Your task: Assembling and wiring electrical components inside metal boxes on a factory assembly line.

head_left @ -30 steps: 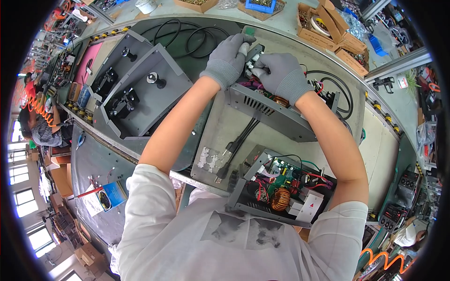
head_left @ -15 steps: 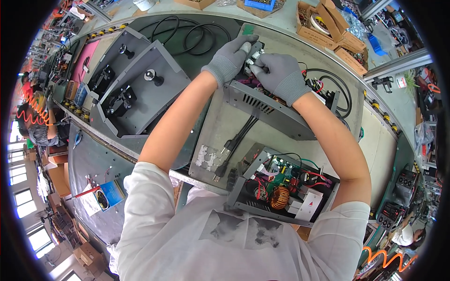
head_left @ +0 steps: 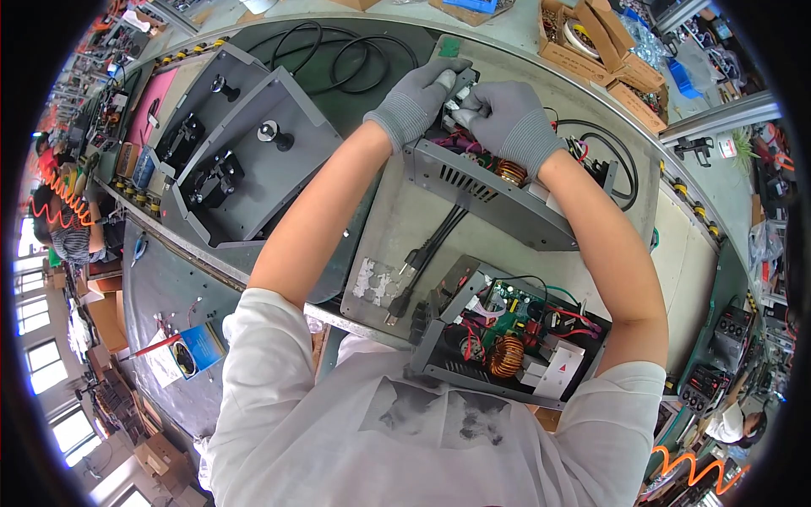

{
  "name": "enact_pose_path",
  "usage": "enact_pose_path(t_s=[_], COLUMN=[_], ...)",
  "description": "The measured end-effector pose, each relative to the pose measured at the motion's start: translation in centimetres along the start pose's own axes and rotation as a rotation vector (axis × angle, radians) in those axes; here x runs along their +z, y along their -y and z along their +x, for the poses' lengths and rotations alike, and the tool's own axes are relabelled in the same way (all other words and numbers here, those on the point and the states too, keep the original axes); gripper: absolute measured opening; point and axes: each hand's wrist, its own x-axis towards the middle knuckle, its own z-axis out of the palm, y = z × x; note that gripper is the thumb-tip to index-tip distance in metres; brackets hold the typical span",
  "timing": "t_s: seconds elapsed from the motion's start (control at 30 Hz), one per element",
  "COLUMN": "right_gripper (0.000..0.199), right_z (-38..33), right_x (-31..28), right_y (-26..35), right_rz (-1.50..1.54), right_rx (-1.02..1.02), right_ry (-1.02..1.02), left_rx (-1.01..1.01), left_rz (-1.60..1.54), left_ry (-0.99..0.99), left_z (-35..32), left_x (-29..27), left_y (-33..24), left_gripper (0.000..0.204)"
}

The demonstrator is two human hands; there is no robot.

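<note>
My gloved left hand (head_left: 414,101) is closed around the dark end panel (head_left: 461,83) of an open grey metal chassis (head_left: 498,201), thumb on top. Beside it, my gloved right hand (head_left: 515,127) has its fingers pinched together at the white connectors (head_left: 450,107) on that panel. Whatever its fingertips hold is hidden. Purple wires and a copper coil (head_left: 510,172) show inside the chassis, below the right hand. A second open unit (head_left: 429,345), with a green circuit board (head_left: 510,313) and a copper coil (head_left: 506,357), sits close to my body.
Two grey covers (head_left: 296,152) with black fittings lie at the left. Black power cords (head_left: 435,247) stretch between the units, beside small white pieces (head_left: 372,281). A black cable (head_left: 338,76) coils at the back. Cardboard boxes (head_left: 583,63) stand beyond the bench edge.
My right hand has shifted slightly up and away, uncovering the copper coil under its wrist. The far chassis has moved slightly to the right. My left hand keeps its grip.
</note>
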Motion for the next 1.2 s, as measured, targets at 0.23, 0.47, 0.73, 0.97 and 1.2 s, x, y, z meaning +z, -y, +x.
enact_pose_path(t_s=[0.23, 0.47, 0.73, 0.97, 1.2], right_gripper=[0.015, 0.02, 0.045, 0.057, 0.053], right_z=[0.2, 0.4, 1.8, 2.6, 4.2], right_x=[0.4, 0.7, -5.0, -1.6, -2.9], right_y=[-0.1, 1.2, -5.4, -10.3, -12.2], right_rz=[-0.094, -0.223, -0.308, 0.124, -0.368], right_rx=[-0.048, -0.005, 0.18, 0.528, 0.339], right_ry=[-0.033, -0.071, 0.032, 0.585, 0.226], left_rx=[0.006, -0.017, 0.01, -0.06, -0.009], left_rz=[-0.008, 0.133, 0.451, 0.459, 0.468], left_ry=[-0.004, -0.002, 0.027, 0.114, 0.088], left_z=[-0.1, 0.0, 0.4, 0.5, 0.3], left_x=[0.2, -0.1, -0.1, -0.2, 0.2], left_y=[0.3, -0.1, -0.9, -1.1, -1.7], left_gripper=[0.038, 0.04, 0.057, 0.061, 0.063])
